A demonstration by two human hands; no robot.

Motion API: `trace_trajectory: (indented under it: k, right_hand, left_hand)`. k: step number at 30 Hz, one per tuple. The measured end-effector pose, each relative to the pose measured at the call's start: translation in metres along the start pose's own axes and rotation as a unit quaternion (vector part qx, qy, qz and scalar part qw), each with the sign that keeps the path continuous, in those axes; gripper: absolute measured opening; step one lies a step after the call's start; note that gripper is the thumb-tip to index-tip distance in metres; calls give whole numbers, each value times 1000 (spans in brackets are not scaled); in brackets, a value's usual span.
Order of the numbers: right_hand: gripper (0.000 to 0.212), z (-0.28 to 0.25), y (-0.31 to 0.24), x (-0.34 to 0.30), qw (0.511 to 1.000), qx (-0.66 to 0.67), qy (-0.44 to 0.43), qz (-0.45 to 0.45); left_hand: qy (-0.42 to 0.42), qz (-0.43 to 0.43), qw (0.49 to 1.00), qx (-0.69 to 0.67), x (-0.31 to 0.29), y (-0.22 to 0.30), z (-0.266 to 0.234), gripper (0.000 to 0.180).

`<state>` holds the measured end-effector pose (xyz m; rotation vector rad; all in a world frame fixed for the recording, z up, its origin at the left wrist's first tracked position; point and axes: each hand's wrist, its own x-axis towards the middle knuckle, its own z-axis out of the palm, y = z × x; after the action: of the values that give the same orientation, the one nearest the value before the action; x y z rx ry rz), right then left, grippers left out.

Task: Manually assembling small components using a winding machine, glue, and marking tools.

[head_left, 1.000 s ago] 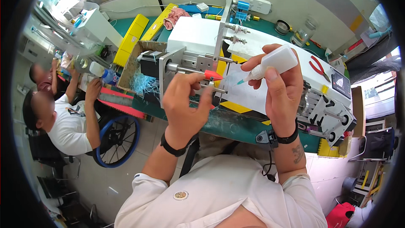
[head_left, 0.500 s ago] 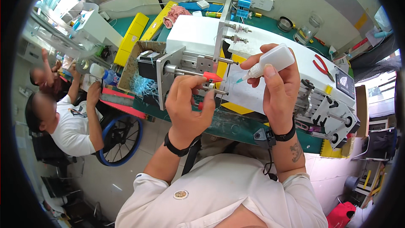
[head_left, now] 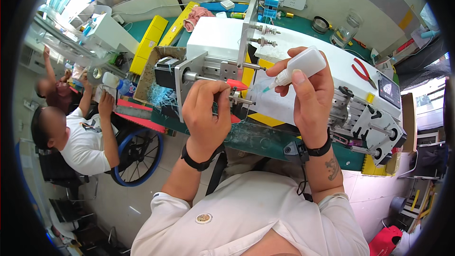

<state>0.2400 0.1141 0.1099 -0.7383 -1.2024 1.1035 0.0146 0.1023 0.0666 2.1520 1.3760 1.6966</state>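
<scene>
My right hand (head_left: 312,102) grips a white squeeze dropper bottle (head_left: 308,61), tilted down to the left. Its thin teal needle tip (head_left: 265,89) points toward the end of a metal rod (head_left: 245,101) on a bench machine (head_left: 215,31). Beside a red pointed part (head_left: 237,84) of that machine is my left hand (head_left: 204,114), its fingers curled and pressed together. Whatever those fingers may pinch is hidden. The machine has a white housing, a motor (head_left: 167,69) at its left and a metal upright (head_left: 247,33) carrying ceramic-and-wire fittings.
Red-handled pliers (head_left: 362,72) and a small screen (head_left: 388,90) are on the housing's right. A glass jar (head_left: 345,33) stands behind. Blue shreds (head_left: 162,96) fill a box at left. Two people sit farther left, one (head_left: 85,137) by a blue-rimmed wheel (head_left: 138,154).
My left hand has curled more tightly, thumb drawn in toward the fingers. The bottle in my right hand has shifted slightly left, its tip still near the rod.
</scene>
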Motion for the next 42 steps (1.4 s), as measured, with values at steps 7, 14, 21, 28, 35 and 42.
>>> trace_trajectory:
  k: [7, 14, 21, 28, 35, 42]
  right_hand:
    - [31, -2, 10, 2, 1000, -3, 10, 0]
    - [32, -3, 12, 3, 1000, -1, 14, -10]
    - [32, -4, 11, 2, 1000, 7, 21, -9]
    - [32, -4, 10, 3, 1000, 8, 16, -6]
    - [33, -5, 9, 3, 1000, 10, 9, -7]
    - [33, -5, 11, 3, 1000, 10, 14, -3]
  left_hand:
    - [-15, 11, 1000, -23, 18, 8, -2, 19]
    - [21, 8, 1000, 13, -11, 3, 6, 21]
    - [13, 7, 1000, 25, -9, -3, 4, 24]
    - [16, -1, 1000, 1, -8, 6, 4, 20]
    - [21, 20, 999, 21, -9, -4, 7, 15]
    - [9, 63, 997, 30, 1, -12, 3, 13]
